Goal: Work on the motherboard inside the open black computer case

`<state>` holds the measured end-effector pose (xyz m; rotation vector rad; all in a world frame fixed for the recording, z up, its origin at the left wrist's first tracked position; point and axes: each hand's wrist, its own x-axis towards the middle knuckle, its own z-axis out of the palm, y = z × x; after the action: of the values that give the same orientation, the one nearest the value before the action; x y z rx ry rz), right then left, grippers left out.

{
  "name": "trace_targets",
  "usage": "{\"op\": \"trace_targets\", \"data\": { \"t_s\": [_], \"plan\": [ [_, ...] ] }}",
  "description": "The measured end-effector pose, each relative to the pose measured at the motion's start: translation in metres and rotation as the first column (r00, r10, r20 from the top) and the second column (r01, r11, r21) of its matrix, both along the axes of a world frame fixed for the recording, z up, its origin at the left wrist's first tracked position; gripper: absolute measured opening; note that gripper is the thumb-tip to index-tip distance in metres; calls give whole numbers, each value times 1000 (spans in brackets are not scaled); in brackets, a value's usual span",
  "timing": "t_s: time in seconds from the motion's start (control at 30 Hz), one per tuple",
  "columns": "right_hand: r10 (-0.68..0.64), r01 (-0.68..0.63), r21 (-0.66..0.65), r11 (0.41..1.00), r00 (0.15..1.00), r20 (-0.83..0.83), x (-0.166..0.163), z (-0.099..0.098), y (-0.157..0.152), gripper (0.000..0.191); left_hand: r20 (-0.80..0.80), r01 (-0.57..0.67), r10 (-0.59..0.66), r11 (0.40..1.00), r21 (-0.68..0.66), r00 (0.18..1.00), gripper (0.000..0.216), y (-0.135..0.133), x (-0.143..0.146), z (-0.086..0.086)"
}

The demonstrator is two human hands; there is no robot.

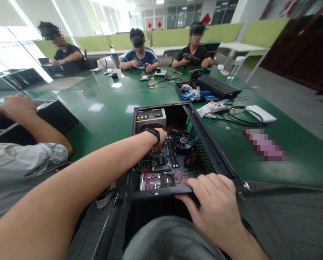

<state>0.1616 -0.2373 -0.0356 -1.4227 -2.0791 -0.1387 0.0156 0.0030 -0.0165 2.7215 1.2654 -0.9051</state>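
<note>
- well, my right hand (214, 196) clamps the near rim of the computer case (161, 192), thumb below, fingers curled over the thin edge
- my left hand (160, 138) reaches inside, bent down toward the motherboard (167, 159); i cannot tell whether its fingertips are parted or hold anything
- the case, a matte black box with a perforated side, lies open-side up at the edge of the glossy green table (104, 112)
- inside: round dark fan (183, 140), boxy grey power supply (153, 117), flat red card (153, 181)
</note>
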Motion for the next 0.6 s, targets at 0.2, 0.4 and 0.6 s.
{"op": "trace_targets", "data": {
  "t_s": [0.2, 0.4, 0.6],
  "plan": [
    [-5, 5, -7, 1000, 1000, 1, -1, 1, 0, 14, 16, -26, 27, 999, -20, 1000, 56, -3, 4, 4],
    [-6, 7, -6, 1000, 1000, 4, -1, 0, 0, 14, 2, -40, 40, 999, -28, 999, 60, -4, 6, 7],
    [-7, 7, 2, 1000, 1000, 3, 0, -3, 1, 16, -21, -41, 40, 999, -26, 999, 64, -6, 7, 9]
  ]
}}
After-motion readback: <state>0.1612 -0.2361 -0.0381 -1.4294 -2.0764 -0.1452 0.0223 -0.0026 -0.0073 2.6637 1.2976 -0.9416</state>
